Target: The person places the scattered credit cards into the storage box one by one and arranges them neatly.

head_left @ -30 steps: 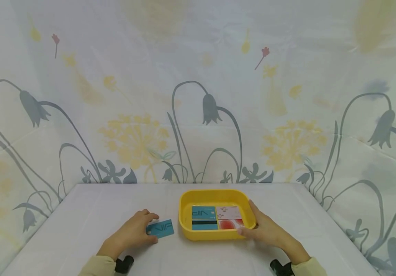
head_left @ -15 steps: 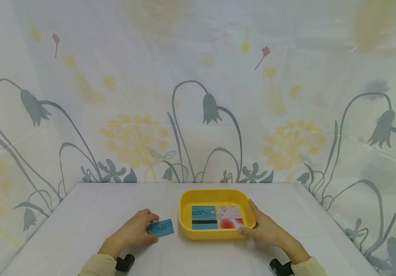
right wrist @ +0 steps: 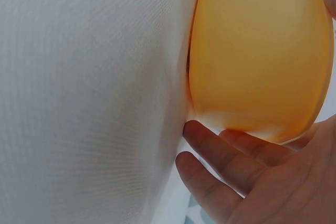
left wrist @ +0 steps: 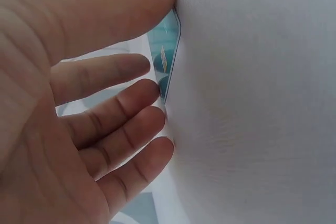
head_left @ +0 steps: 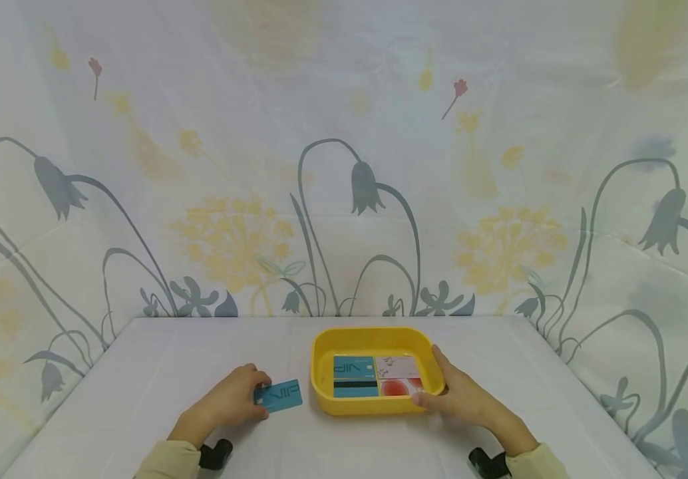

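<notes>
In the head view my left hand (head_left: 227, 400) is at the left end of a teal VIP card (head_left: 281, 396), pinching it between thumb and fingertips at opposite edges. The card lies low over the white tabletop, its right part uncovered. In the left wrist view the thumb (left wrist: 131, 17) overlaps the card (left wrist: 165, 43), and the other fingers are lightly bent at its lower corner. My right hand (head_left: 470, 399) holds the right end of a yellow tray (head_left: 374, 407), thumb on the near rim and fingers along the outer wall (right wrist: 257, 56).
Inside the tray lie a teal VIP card (head_left: 353, 366), a teal card with a black stripe (head_left: 354, 388), a pink card (head_left: 396, 367) and a red-and-white card (head_left: 400, 387). A floral cloth (head_left: 344, 233) hangs behind the white table (head_left: 344, 452).
The left fingertips have drawn slightly closer together and a little to the left at the card's end. The card, the tray and the right hand have stayed in place.
</notes>
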Demonstrator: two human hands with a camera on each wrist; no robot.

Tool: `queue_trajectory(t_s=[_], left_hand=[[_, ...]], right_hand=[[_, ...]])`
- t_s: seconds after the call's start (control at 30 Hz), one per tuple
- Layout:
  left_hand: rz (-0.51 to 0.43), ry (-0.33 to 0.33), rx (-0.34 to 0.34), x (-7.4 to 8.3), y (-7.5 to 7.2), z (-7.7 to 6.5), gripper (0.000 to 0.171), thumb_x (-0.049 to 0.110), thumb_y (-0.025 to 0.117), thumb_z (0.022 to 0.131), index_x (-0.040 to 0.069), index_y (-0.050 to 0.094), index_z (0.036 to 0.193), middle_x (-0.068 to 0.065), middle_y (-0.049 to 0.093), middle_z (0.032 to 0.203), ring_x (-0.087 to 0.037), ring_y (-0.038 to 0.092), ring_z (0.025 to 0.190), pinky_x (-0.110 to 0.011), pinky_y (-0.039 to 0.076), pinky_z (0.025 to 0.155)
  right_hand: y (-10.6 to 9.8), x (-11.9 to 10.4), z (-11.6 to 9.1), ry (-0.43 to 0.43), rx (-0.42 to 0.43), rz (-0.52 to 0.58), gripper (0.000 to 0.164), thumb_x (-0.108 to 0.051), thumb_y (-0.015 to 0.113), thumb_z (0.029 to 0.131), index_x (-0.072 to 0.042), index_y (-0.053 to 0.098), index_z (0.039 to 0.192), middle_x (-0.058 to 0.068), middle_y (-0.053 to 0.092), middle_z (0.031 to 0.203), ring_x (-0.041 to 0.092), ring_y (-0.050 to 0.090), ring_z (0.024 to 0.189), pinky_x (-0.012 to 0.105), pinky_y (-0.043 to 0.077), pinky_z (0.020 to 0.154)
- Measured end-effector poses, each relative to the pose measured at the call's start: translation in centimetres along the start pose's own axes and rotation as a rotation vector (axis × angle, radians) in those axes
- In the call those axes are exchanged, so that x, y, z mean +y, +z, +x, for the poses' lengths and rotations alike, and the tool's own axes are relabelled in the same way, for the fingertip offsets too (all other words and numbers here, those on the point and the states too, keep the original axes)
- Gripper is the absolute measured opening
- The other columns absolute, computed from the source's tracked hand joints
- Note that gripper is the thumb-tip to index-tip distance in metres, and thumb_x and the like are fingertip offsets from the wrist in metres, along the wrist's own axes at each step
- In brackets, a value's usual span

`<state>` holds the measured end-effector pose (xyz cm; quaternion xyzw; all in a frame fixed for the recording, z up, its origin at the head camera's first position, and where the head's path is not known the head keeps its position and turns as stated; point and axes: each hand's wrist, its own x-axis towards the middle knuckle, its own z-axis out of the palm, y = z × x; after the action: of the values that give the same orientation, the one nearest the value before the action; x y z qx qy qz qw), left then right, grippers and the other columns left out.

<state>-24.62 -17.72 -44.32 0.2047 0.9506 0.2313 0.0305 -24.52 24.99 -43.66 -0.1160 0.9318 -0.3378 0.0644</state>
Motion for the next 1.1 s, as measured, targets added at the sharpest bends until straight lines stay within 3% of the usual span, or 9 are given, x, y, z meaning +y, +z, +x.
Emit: queue_trajectory(t_s=[0.3, 0.6, 0.9, 1.1], left_hand=[[-0.035, -0.028, 0.017, 0.10, 0.22, -0.09, 0.051, 0.016, 0.085, 0.066, 0.000, 0.063, 0.109, -0.005, 0.053, 0.091, -0.018, 0.049, 0.083, -0.043, 0.044, 0.080], [-0.048, -0.028, 0.024, 0.32, 0.20, -0.01, 0.043, 0.013, 0.085, 0.065, 0.003, 0.064, 0.102, -0.005, 0.049, 0.089, -0.018, 0.045, 0.081, -0.040, 0.042, 0.078], [-0.043, -0.046, 0.018, 0.48, 0.41, 0.06, 0.050, 0.014, 0.086, 0.064, 0.013, 0.062, 0.109, -0.004, 0.052, 0.096, -0.019, 0.051, 0.085, -0.045, 0.046, 0.081], [-0.079, -0.029, -0.003, 0.56, 0.39, 0.01, 0.050, 0.012, 0.085, 0.066, 0.013, 0.062, 0.111, -0.007, 0.048, 0.100, -0.021, 0.050, 0.089, -0.047, 0.046, 0.085]], right_hand=[[0.05, 0.14, -0.02, 0.003, 0.007, 0.007, 0.111, -0.053, 0.070, 0.079, 0.000, 0.005, 0.152, 0.025, 0.026, 0.151, 0.032, 0.043, 0.125, 0.057, 0.029, 0.105], [-0.02, 0.14, 0.04, -0.008, 0.008, 0.011, 0.111, -0.052, 0.071, 0.079, 0.000, 0.005, 0.152, 0.024, 0.026, 0.151, 0.030, 0.044, 0.123, 0.057, 0.030, 0.105], [0.14, 0.35, 0.06, -0.025, 0.013, 0.001, 0.112, -0.054, 0.070, 0.078, 0.000, 0.006, 0.151, 0.025, 0.025, 0.151, 0.033, 0.041, 0.128, 0.056, 0.029, 0.105], [0.19, 0.39, 0.10, -0.020, 0.013, 0.003, 0.112, -0.055, 0.070, 0.078, 0.000, 0.005, 0.151, 0.025, 0.024, 0.152, 0.032, 0.041, 0.127, 0.056, 0.029, 0.105]])
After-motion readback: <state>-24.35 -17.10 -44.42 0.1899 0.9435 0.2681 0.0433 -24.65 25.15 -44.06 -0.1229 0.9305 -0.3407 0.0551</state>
